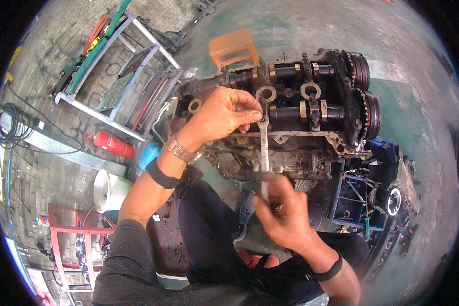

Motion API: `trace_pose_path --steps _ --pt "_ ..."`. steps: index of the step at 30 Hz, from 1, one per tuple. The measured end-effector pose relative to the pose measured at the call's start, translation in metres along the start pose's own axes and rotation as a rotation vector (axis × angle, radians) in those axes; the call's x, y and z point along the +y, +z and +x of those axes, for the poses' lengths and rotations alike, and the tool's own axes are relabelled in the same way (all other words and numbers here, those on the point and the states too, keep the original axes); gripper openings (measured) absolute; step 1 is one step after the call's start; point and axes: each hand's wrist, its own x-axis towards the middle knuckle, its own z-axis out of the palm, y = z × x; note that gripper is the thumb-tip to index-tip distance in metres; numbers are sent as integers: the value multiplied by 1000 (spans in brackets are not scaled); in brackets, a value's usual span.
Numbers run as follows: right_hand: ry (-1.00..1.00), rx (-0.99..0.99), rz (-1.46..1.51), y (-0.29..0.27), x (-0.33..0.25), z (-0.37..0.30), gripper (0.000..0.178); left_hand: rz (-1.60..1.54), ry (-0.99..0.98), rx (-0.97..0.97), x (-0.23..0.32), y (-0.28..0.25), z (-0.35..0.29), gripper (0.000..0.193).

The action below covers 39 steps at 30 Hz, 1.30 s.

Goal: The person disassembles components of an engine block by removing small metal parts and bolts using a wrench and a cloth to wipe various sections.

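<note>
An engine cylinder head (290,133) with two exposed camshafts (285,112) lies before me, dark with oil. My right hand (286,211) is closed round the lower end of a silver wrench (264,148). The wrench points away from me, its far head at a bolt spot on the near camshaft's row. Over that head, my left hand (232,115) has thumb and fingers pinched together. What sits between those fingertips is hidden. Round timing sprockets (371,115) are fixed at the right end of the engine.
An orange stool (233,47) stands behind the engine. To the left are a metal rack (99,116), a red fire extinguisher (112,144) and a white bucket (103,191). A blue crate (362,217) with metal parts sits at the right.
</note>
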Motion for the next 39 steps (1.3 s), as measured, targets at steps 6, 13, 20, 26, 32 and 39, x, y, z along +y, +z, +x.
trace_pose_path --steps 6,13,20,26,32,39 --pt "-43 -50 2 28 3 15 29 61 -43 12 2 0 0 6" --pt "-45 -76 -60 18 5 15 29 35 -16 23 -2 0 1 9" --pt "23 80 58 -25 1 10 15 12 -3 35 -1 3 1 9" --pt "135 376 402 -57 -18 37 15 101 -53 57 4 1 0 7" --pt "102 352 413 -58 -19 32 16 55 -33 45 2 4 1 8" --pt "101 347 398 -48 -12 19 18 55 -51 50 0 5 3 8"
